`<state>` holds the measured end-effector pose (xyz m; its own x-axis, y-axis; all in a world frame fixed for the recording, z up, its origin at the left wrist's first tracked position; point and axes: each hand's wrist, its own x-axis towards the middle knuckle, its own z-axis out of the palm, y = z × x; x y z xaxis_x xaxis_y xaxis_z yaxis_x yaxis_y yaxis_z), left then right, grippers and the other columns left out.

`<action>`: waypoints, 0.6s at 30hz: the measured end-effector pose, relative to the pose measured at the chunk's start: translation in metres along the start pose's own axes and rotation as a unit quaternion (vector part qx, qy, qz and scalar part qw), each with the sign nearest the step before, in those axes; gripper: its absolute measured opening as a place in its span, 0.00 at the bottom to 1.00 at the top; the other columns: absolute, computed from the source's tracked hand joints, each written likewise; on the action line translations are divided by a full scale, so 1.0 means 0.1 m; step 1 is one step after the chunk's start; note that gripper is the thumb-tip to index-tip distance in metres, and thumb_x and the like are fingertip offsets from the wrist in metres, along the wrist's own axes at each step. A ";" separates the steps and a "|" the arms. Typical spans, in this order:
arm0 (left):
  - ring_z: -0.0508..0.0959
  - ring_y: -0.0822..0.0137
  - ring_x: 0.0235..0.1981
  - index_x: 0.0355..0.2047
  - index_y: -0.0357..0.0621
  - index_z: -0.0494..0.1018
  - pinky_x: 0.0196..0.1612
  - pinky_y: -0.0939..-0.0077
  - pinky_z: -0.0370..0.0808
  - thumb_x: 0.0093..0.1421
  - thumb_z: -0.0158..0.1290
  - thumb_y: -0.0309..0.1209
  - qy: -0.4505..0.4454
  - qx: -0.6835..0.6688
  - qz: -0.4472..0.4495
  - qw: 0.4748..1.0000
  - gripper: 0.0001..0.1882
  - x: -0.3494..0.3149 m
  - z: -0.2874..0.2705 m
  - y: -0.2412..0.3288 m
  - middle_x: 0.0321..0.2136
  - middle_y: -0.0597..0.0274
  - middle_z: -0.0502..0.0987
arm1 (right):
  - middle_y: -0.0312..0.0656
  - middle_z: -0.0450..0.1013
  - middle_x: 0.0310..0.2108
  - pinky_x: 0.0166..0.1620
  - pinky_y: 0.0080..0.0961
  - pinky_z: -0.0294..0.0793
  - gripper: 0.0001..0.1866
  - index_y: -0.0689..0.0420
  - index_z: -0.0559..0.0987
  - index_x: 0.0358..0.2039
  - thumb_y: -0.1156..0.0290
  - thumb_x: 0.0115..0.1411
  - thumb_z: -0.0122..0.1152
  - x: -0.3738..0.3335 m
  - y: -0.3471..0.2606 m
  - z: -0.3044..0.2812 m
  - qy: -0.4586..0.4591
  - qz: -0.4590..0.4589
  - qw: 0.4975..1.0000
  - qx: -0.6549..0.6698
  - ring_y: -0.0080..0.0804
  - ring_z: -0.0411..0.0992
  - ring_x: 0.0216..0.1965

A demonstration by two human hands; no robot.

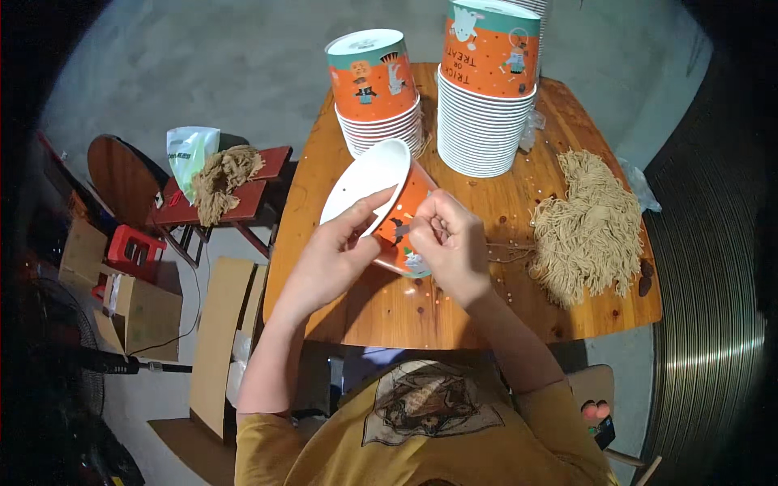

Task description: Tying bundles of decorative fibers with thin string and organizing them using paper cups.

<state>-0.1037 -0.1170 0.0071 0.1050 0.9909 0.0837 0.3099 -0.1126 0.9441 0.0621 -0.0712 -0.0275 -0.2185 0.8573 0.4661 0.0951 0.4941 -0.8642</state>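
A paper bucket [415,186], orange outside and white inside, is tilted over the table with its mouth toward the upper left. My left hand [336,259] grips its rim, thumb outside and fingers reaching over the edge. A small dark hole shows in the white inner wall. Close against the printed outer side, my right hand [452,247] is closed in a pinch; whatever sits between its fingertips is too small to make out. Thin tan strands [512,247] run between the right hand's side and a heap of tan cords [587,235] on the table's right.
Two upside-down stacks of matching buckets, a shorter one [377,89] and a taller one [486,121], stand at the back of the wooden table [356,316]. Left of it, a red bench [223,206] bears more cord and a plastic bag [190,154]. Cardboard boxes [219,340] stand on the floor.
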 end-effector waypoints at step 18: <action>0.74 0.72 0.27 0.61 0.51 0.60 0.36 0.77 0.72 0.52 0.42 0.20 -0.012 0.094 0.014 0.995 0.33 -0.07 0.15 0.16 0.30 0.60 0.71 | 0.25 0.59 0.18 0.23 0.13 0.54 0.06 0.58 0.68 0.23 0.82 0.50 0.53 -0.05 0.00 -0.08 -0.006 0.030 1.000 0.001 0.10 0.54 0.20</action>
<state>-0.0852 -0.1271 0.0166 0.1387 0.9853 0.0999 0.4777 -0.1550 0.8648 0.0708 -0.0745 -0.0282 -0.2249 0.8836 0.4107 0.1059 0.4411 -0.8912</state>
